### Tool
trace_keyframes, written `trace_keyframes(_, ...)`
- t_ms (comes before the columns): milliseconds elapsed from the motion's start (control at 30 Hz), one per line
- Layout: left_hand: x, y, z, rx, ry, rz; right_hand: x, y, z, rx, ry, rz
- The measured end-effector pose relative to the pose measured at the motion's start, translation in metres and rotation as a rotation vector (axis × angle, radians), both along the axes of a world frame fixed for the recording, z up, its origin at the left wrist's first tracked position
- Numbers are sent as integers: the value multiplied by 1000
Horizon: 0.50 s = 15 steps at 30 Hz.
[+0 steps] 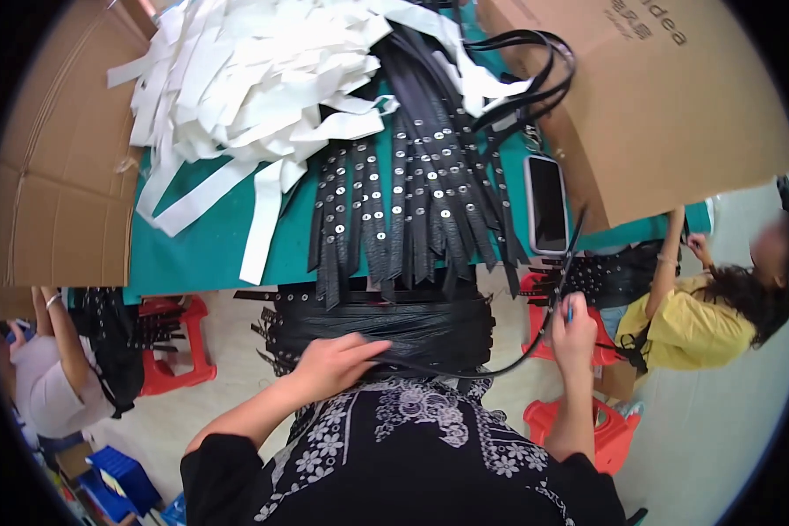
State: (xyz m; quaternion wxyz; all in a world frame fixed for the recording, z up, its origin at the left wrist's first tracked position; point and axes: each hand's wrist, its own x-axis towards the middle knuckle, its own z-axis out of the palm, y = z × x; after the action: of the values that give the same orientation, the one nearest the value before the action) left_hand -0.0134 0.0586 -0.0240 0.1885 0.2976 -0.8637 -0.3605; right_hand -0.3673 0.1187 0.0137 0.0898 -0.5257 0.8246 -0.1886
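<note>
My right hand (575,333) is raised off to the right, its fingers closed round a long thin black strap (528,352). A small blue bit of something shows at those fingers, too small to name. The strap sags from there back to my lap, and its other part rises past the hand toward the table edge. My left hand (335,366) lies with fingers stretched over a wide bundle of black straps (430,329) across my lap; its thumb is hidden. The held strap runs in close to these fingertips. Studded ends stick out at the bundle's left side.
On the green table (193,254) lie black straps with metal eyelets (412,202), a heap of white strips (245,79) and a phone (547,206). Cardboard boxes (675,114) flank it. People sit left and right, near red stools (177,346).
</note>
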Motion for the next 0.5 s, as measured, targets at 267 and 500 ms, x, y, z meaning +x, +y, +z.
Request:
trace_keyframes(267,-91,-7,-37,-189,-45,-336,23,-7,38,-9,-154,84)
trace_keyframes(500,-68,-11,-51,47,156,-188,73,2,-94,124,-452,309)
